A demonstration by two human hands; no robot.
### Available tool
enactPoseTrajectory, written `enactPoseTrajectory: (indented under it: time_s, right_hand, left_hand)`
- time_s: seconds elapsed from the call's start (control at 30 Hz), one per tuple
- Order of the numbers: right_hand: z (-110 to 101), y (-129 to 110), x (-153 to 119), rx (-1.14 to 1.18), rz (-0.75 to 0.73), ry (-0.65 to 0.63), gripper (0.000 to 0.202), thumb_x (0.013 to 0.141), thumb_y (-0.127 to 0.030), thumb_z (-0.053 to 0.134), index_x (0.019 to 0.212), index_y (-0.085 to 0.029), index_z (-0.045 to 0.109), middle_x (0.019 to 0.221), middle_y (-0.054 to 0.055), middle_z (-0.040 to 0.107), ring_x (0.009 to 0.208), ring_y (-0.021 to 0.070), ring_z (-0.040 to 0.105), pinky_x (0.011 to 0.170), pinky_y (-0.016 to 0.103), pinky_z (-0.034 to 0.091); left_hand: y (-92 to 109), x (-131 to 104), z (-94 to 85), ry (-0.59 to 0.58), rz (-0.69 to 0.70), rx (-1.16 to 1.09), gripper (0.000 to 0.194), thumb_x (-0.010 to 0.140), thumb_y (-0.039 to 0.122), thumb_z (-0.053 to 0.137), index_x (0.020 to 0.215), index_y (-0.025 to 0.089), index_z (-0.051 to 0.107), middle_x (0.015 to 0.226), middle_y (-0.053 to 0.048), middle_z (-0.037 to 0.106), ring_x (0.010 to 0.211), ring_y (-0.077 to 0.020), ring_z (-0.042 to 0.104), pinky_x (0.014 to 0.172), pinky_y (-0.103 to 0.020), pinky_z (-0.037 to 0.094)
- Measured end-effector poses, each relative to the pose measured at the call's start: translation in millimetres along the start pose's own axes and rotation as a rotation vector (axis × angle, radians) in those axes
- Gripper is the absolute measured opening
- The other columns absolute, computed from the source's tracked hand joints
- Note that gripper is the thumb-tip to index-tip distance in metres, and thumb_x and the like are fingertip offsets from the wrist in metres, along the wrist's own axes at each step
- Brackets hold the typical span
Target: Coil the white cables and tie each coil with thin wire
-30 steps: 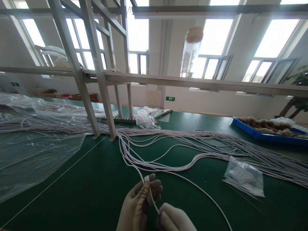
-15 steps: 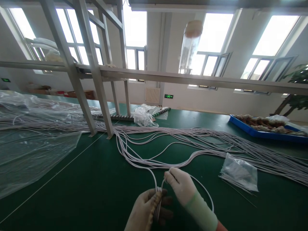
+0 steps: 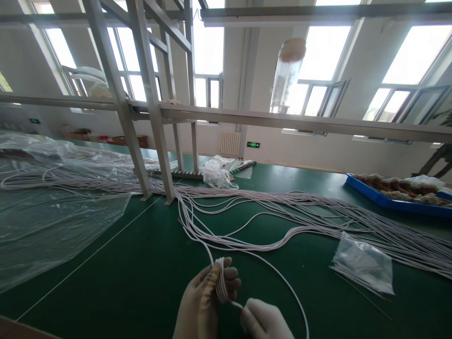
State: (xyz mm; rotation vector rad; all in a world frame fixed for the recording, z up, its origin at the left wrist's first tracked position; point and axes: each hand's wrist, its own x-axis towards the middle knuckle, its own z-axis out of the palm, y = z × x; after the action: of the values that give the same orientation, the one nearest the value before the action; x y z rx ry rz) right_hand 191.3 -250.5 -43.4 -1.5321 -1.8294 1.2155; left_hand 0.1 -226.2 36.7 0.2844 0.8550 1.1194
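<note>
Since the frame before, the right hand (image 3: 266, 320) has dropped from beyond the left hand's fingertips to just beside them, lower down, drawing the strand (image 3: 237, 305) with it. The left hand (image 3: 206, 296), gloved, is closed with its thumb pressing the coil (image 3: 221, 287) against curled fingers; the right, gloved too, pinches the strand where it leaves the coil. The coil is smooth, whitish and narrow, its turns packed side by side in the left hand above the green table (image 3: 141, 282). There is one coil, of several turns, too tight to count exactly, and one strand runs between the two hands. Beyond lies one long bundle of pale cables (image 3: 268, 246), too many to count. To the right are one small clear bag (image 3: 363, 263), several thin rods (image 3: 360, 282) at its edge, and one blue tray (image 3: 391, 203) holding brownish, fluffy material. One plastic sheet (image 3: 63, 235) spreads at left, and one crumpled bag (image 3: 219, 172) sits behind the bundle. One metal rack (image 3: 155, 103) stands over the table on four visible uprights, with one clear jar (image 3: 287, 77) on its shelf, its lid tan
</note>
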Motion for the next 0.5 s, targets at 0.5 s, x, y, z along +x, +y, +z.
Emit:
enactPoseTrajectory:
  time_s: [0.5]
  right_hand:
    - [-60.2,-93.8,6.3,-0.215,-0.043,0.211,0.018,0.1,-0.025,0.056,0.085,-0.021,0.065,0.086,0.004,0.066,0.074,0.0219,0.066,0.068,0.034,0.056]
  left_hand:
    - [-16.1,-8.9,24.7,0.019,-0.066,0.406,0.043,0.074,0.047,0.086,0.098,0.013,0.074,0.095,-0.015,0.079,0.094,-0.0367,0.074,0.078,-0.043,0.057]
